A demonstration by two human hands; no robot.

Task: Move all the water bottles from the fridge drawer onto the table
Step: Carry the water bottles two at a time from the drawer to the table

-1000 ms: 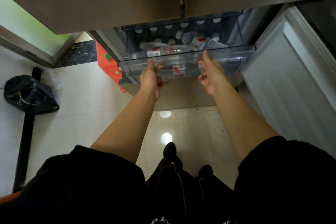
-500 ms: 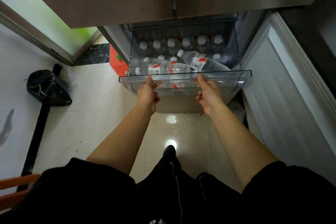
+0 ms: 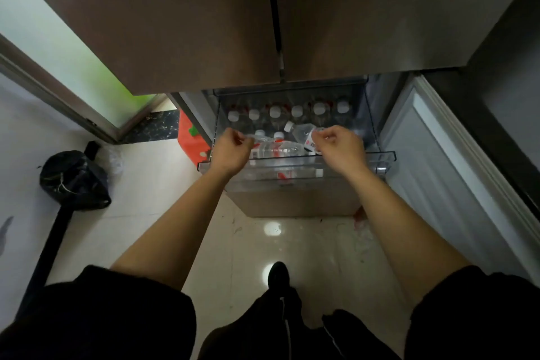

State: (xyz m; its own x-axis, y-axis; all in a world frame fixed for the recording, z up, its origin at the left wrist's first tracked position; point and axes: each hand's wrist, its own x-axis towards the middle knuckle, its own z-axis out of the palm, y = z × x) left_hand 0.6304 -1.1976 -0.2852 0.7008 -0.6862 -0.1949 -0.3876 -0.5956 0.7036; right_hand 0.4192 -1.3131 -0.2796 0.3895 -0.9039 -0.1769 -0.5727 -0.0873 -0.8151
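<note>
Both hands hang over the pulled-out fridge drawer (image 3: 295, 161), backs up and fingers curled downward. The left hand (image 3: 233, 150) has its fingertips by the cap end of a water bottle lying on its side (image 3: 280, 149). The right hand (image 3: 340, 145) has its fingertips at the red-and-white label of a tilted bottle (image 3: 302, 131). Blur hides the contact, so I cannot tell whether either hand has closed on a bottle or merely hovers at it. Those two loose bottles lie between and just under the hands, on top of the rest, which is probably why they are reached for first. Beyond the fingertips a row of upright bottles (image 3: 275, 111) stands caps up along the drawer's back wall. Using both hands looks meant to take one bottle each. No desk shows, so I judge every bottle is yet to be carried. Well out past the left hand, a black bag (image 3: 73, 181) sits on the floor (image 3: 163, 190).
</note>
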